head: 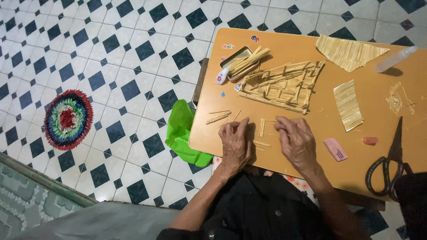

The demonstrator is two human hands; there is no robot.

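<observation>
Short sticks [262, 126] lie on the table [311, 164] between my left hand [235, 144] and right hand [297, 142]; stick frame [284, 86] behind them, scissors [388, 166] far right.

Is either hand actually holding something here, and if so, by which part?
Nothing is lifted. Both the left hand and right hand lie flat on the orange table, fingertips beside a few short sticks; whether they pinch one cannot be told.

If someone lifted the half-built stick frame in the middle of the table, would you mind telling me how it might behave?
The stick frame is an open lattice of thin pale sticks, so it is probably very light. The sticks are slender and loosely crossed, with some ends jutting out, so it would likely flex or shed pieces if lifted by one corner. It lies flat on the table, so a push would probably slide it rather than tip it.
</observation>
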